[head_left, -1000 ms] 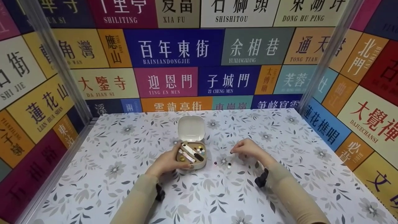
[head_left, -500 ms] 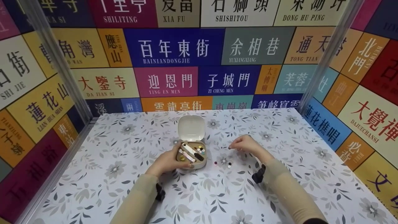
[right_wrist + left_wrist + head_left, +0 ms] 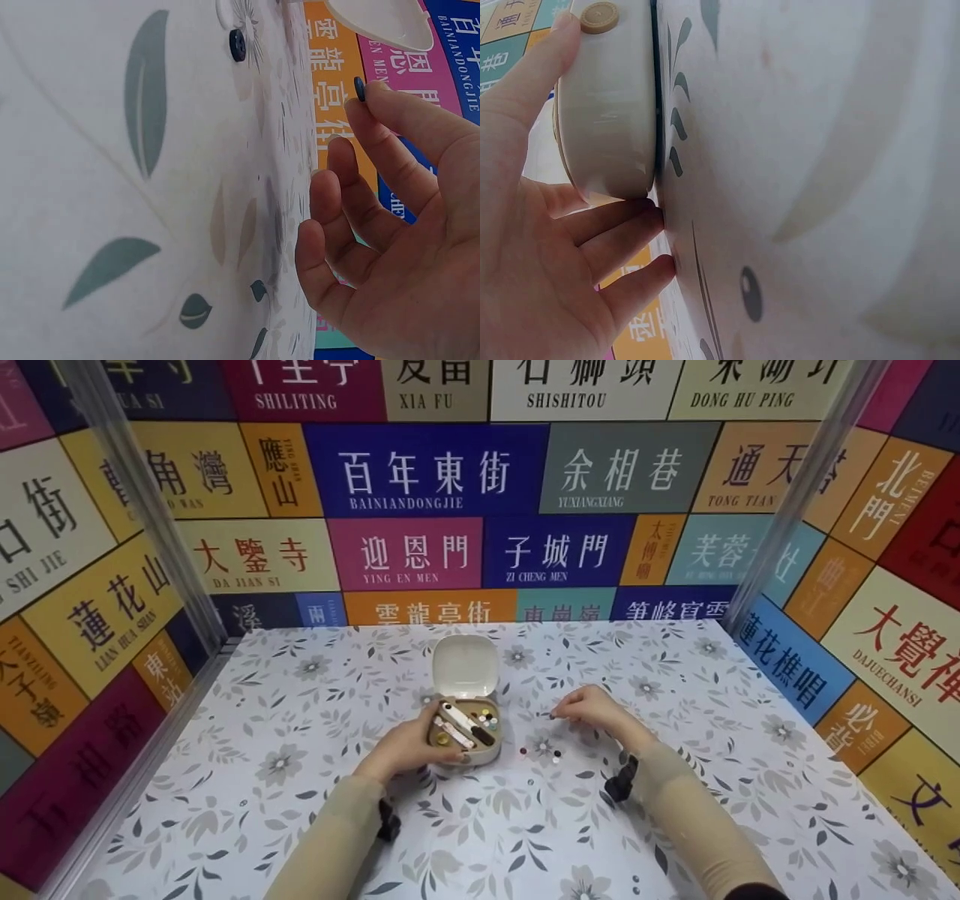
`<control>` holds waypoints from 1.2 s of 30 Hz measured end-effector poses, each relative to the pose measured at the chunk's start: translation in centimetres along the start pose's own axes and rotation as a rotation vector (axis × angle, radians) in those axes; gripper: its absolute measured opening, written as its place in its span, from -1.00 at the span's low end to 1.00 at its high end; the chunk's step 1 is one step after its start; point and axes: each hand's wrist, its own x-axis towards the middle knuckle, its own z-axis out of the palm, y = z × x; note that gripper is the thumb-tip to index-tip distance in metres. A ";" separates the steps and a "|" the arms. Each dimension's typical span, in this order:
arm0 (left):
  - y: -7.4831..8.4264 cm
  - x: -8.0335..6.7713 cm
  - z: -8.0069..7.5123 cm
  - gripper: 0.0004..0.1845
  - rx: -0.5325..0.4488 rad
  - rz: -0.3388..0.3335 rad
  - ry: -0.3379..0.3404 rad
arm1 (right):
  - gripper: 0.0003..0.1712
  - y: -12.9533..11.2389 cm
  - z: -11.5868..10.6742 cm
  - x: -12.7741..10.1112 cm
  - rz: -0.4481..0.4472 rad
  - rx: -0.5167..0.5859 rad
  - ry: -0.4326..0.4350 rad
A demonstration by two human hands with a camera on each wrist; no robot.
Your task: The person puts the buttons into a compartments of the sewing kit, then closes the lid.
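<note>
While pinched in fingers [image 3: 375, 105], button [image 3: 359, 88] — small, dark, round.

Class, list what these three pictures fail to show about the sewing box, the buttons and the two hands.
- Head view: small beige plastic sewing box: contents too small to name.
- Left wrist view: left hand holds the box; its inside is hidden by its wall.
- Right wrist view: dark blue button at the right hand's fingertips; thumb out of frame.
</note>
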 end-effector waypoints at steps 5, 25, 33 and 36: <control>0.1 0.0 0.0 0.33 0.000 -0.004 -0.001 | -0.80 -0.2 -0.1 0.1 0.010 0.008 0.006; -0.1 0.1 0.0 0.32 0.028 0.033 0.009 | -0.76 -1.7 0.4 0.4 0.029 -0.018 0.030; -0.1 0.1 0.0 0.31 -0.009 0.022 0.016 | -0.78 -2.8 0.6 0.6 0.028 -0.017 0.021; -0.1 0.1 0.1 0.31 -0.012 0.015 0.019 | -0.76 -3.0 0.7 0.8 0.003 -0.027 0.008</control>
